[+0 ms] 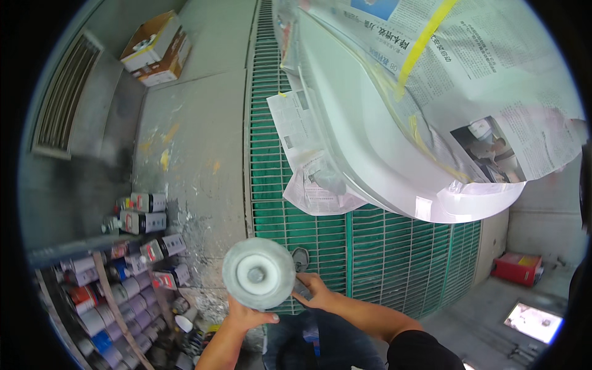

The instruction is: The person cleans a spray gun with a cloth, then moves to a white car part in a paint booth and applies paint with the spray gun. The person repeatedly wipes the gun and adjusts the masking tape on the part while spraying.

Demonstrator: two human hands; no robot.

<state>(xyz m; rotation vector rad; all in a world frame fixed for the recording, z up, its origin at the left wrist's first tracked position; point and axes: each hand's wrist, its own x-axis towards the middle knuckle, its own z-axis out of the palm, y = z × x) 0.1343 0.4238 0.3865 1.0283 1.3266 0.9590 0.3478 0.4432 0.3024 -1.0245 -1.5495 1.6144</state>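
Observation:
My left hand (247, 314) is wrapped low round a whitish round cup (259, 276) with a small cap in its middle, seen from above, which looks like the cup of a spray gun. Just to its right my right hand (312, 291) is closed on a dark handle (302, 288) beside the cup, mostly hidden by fingers and cup. Beyond the hands a curved white car body panel (345, 123) is bordered by masking newspaper (475, 55) with yellow tape (422, 38).
A green floor grating (376, 246) lies under the panel. Shelves of paint cans (117, 308) stand at lower left, with more cans (143, 222) above. Cardboard boxes (148, 46) sit upper left beside a wall vent (65, 92). A red box (515, 269) is at right.

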